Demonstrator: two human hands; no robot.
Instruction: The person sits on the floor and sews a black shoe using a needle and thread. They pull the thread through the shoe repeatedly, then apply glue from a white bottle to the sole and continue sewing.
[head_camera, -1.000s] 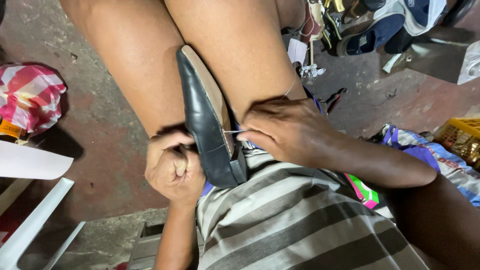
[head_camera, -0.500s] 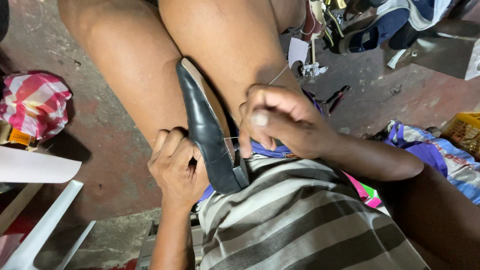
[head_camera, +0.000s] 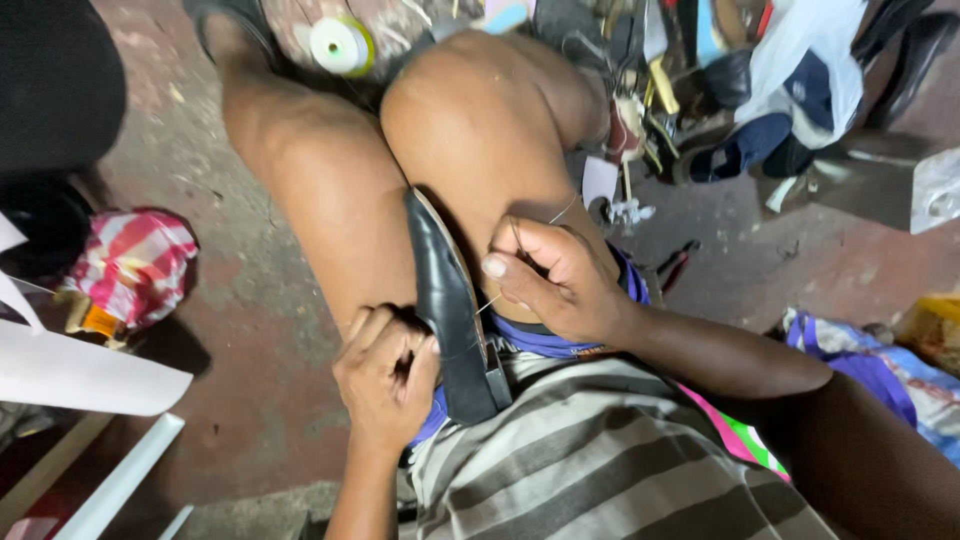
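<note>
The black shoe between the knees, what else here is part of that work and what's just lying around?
In use: black shoe, thread, left hand, right hand.
Lying about: thread spool, checked bag, pile of shoes.

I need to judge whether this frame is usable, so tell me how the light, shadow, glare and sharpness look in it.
Head view: light is strong and even on the knees and the right hand; the black shoe carries a soft sheen along its side, no harsh glare. Head view: the left hand and thread are sharp. Head view: the top left corner falls into deep shadow, and the white sheet looks nearly washed out.
</note>
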